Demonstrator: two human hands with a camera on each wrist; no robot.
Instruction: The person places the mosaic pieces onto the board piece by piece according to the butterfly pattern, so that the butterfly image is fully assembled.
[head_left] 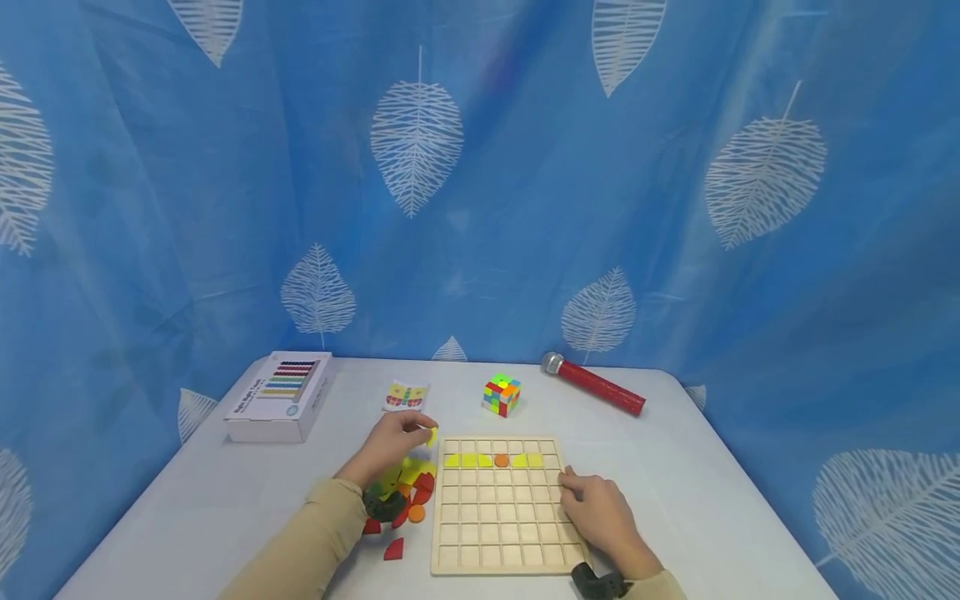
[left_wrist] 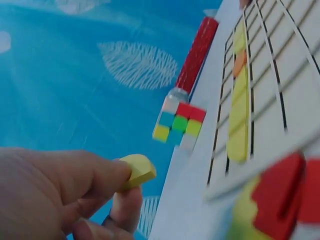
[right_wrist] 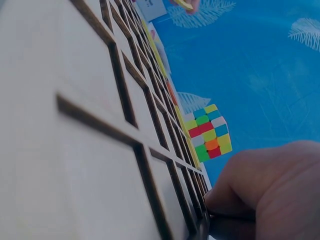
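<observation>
My left hand (head_left: 393,446) pinches a yellow piece (left_wrist: 137,171) with a curved edge between thumb and fingertips, raised over the left side of the wooden grid board (head_left: 487,512). On the board's second row from the back lie several yellow pieces (head_left: 468,461) and one orange disc (head_left: 501,460). My right hand (head_left: 603,512) grips the board's right edge, its thumb (right_wrist: 227,192) on top in the right wrist view. Below the left hand is a pile of loose yellow, red and orange pieces (head_left: 423,483), partly hidden by the wrist.
A puzzle cube (head_left: 502,395) stands behind the board, with a red microphone (head_left: 600,388) to its right. Back left are a small card with a coloured picture (head_left: 406,396) and a white box (head_left: 279,396). A red quarter piece (head_left: 393,549) lies near the left forearm.
</observation>
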